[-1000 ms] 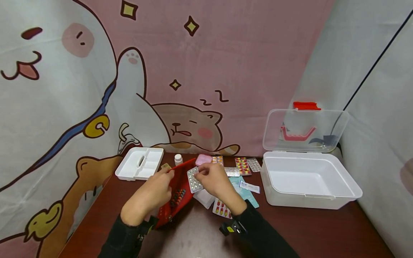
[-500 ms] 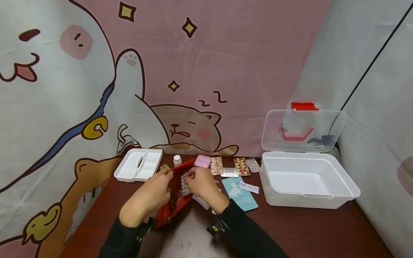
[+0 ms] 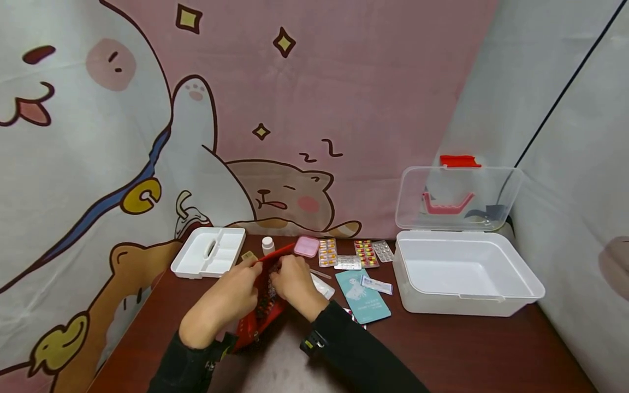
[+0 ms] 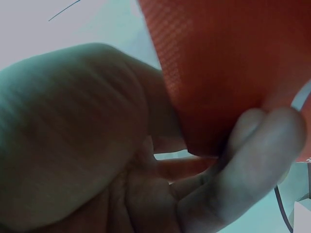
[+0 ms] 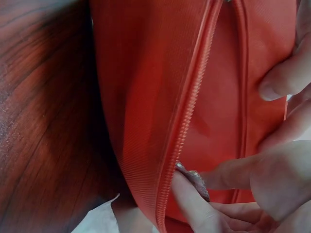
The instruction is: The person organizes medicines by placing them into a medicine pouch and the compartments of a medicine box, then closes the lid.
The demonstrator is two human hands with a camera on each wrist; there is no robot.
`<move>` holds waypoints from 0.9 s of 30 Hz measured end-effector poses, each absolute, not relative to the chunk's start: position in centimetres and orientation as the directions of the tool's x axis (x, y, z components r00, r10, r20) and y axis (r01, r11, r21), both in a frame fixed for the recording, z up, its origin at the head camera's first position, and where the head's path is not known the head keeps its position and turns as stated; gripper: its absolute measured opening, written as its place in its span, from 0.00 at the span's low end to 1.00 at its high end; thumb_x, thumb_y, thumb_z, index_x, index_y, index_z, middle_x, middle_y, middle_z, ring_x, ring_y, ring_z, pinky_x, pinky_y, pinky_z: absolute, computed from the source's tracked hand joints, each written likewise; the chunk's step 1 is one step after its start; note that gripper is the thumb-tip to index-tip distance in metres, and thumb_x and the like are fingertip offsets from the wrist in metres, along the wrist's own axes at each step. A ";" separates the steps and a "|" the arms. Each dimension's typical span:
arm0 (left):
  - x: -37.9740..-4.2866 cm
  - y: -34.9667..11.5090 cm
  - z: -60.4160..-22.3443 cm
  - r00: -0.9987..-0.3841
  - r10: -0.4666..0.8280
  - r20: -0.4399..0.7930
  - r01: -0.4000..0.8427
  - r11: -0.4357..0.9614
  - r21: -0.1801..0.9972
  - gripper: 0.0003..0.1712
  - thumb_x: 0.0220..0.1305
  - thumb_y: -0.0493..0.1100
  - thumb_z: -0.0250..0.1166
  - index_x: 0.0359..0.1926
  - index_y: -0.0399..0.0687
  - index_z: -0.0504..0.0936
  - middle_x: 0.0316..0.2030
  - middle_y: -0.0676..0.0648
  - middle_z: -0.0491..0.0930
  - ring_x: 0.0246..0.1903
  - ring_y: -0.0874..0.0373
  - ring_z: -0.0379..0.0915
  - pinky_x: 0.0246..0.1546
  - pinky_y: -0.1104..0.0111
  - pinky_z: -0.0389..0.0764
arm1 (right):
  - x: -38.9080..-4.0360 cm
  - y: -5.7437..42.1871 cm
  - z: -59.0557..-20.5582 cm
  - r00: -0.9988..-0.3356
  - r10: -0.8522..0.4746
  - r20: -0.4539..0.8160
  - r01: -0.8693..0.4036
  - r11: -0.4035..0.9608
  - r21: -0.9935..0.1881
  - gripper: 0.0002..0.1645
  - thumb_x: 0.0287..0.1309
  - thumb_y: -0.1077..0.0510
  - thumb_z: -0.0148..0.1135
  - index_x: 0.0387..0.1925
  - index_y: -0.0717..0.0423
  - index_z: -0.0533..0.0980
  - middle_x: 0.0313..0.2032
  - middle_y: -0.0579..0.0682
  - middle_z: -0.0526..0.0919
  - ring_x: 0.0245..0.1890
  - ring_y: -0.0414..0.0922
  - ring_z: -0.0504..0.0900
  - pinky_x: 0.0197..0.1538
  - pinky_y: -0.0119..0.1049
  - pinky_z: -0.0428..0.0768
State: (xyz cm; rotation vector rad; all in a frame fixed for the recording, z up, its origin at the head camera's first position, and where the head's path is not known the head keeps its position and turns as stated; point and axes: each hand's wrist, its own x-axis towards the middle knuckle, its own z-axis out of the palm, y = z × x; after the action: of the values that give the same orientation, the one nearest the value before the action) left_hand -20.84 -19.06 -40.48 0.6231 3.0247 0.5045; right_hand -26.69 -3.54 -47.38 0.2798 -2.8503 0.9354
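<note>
My left hand (image 3: pixel 223 299) grips the upper edge of a red zip pouch (image 3: pixel 249 327), curled fingers and thumb around the fabric. The pouch stands tilted with its zipped mouth spread toward the right. Partly inside that mouth, my right hand (image 3: pixel 296 284) pinches a silver blister pack (image 5: pixel 195 182) between thumb and fingers. Only a short edge of the pack shows in the right wrist view; the pouch's zipper side and my fingers hide the rest. Other dark, dotted contents lie deeper in the pouch in the head view.
A white box (image 3: pixel 474 303) with a raised clear lid stands at the right. Behind the pouch are a white compartment case (image 3: pixel 228 250), white bottle (image 3: pixel 267 245) and pink case (image 3: pixel 307 246). Several blister packs (image 3: pixel 366 253) and a teal packet (image 3: pixel 362 303) lie on the dark wooden table.
My right hand has moved left and carried the silver blister pack from beside the pouch into its mouth. My left hand keeps its grip on the pouch.
</note>
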 end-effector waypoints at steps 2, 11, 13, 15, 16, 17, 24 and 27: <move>-20.9 -19.0 -40.4 -0.922 0.385 0.045 0.379 0.870 0.315 0.27 0.63 0.27 0.62 0.64 0.30 0.83 0.62 0.33 0.81 0.59 0.40 0.84 0.60 0.47 0.84 | -26.9 -3.7 -47.5 -0.977 -0.118 0.176 -0.200 0.793 -0.575 0.15 0.61 0.56 0.76 0.20 0.53 0.81 0.30 0.58 0.90 0.34 0.60 0.91 0.37 0.51 0.85; -20.8 -19.0 -40.5 -0.919 0.391 0.047 0.385 0.867 0.316 0.27 0.64 0.27 0.63 0.65 0.29 0.83 0.62 0.33 0.81 0.60 0.40 0.84 0.62 0.46 0.84 | -27.5 -4.3 -48.3 -0.991 -0.069 0.117 -0.124 0.811 -0.572 0.12 0.61 0.55 0.77 0.29 0.60 0.86 0.35 0.63 0.91 0.37 0.60 0.91 0.42 0.52 0.87; -20.8 -19.0 -40.4 -0.919 0.390 0.046 0.384 0.867 0.318 0.27 0.64 0.27 0.63 0.65 0.29 0.82 0.63 0.33 0.81 0.60 0.40 0.84 0.62 0.46 0.84 | -27.7 -4.4 -48.6 -0.991 -0.065 0.120 -0.123 0.810 -0.574 0.11 0.61 0.55 0.76 0.29 0.60 0.86 0.35 0.63 0.91 0.38 0.60 0.91 0.42 0.53 0.87; -20.8 -19.0 -40.4 -0.919 0.390 0.046 0.384 0.866 0.320 0.27 0.64 0.27 0.63 0.65 0.29 0.83 0.63 0.33 0.81 0.60 0.39 0.84 0.62 0.46 0.84 | -27.7 -4.5 -48.8 -0.990 -0.064 0.128 -0.127 0.806 -0.578 0.11 0.59 0.56 0.77 0.28 0.60 0.86 0.35 0.63 0.91 0.37 0.60 0.91 0.41 0.53 0.87; -20.8 -19.0 -40.4 -0.919 0.391 0.047 0.385 0.866 0.321 0.27 0.63 0.27 0.63 0.65 0.29 0.83 0.63 0.33 0.81 0.61 0.39 0.84 0.62 0.45 0.84 | -27.7 -4.6 -48.9 -0.989 -0.064 0.133 -0.130 0.805 -0.579 0.11 0.59 0.56 0.76 0.28 0.60 0.86 0.34 0.63 0.91 0.37 0.61 0.91 0.41 0.53 0.87; -20.8 -19.0 -40.4 -0.919 0.391 0.047 0.385 0.866 0.321 0.27 0.63 0.27 0.62 0.65 0.29 0.83 0.63 0.32 0.81 0.61 0.39 0.83 0.63 0.45 0.84 | -27.7 -4.7 -49.0 -0.989 -0.063 0.137 -0.132 0.805 -0.579 0.11 0.58 0.56 0.76 0.28 0.61 0.86 0.34 0.63 0.91 0.36 0.60 0.91 0.41 0.53 0.87; -20.8 -19.1 -40.4 -0.923 0.383 0.033 0.372 0.868 0.328 0.27 0.64 0.27 0.62 0.64 0.29 0.83 0.66 0.30 0.80 0.63 0.37 0.83 0.64 0.43 0.83 | -27.4 -4.8 -48.9 -0.988 -0.055 0.143 -0.130 0.796 -0.592 0.12 0.60 0.55 0.76 0.29 0.61 0.86 0.35 0.64 0.91 0.38 0.61 0.92 0.42 0.54 0.87; -20.9 -19.1 -40.4 -0.925 0.379 0.022 0.364 0.870 0.333 0.27 0.64 0.27 0.62 0.65 0.30 0.82 0.68 0.30 0.79 0.64 0.36 0.82 0.64 0.43 0.83 | -27.2 -4.7 -48.8 -0.987 -0.065 0.144 -0.138 0.799 -0.586 0.12 0.62 0.55 0.76 0.31 0.60 0.87 0.36 0.63 0.92 0.40 0.61 0.92 0.43 0.54 0.88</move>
State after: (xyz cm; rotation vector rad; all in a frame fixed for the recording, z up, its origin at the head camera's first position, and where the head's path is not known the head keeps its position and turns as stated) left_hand -20.88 -19.11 -40.42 0.5951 2.9958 0.5196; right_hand -27.20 -4.72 -48.81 0.1628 -2.8685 0.9475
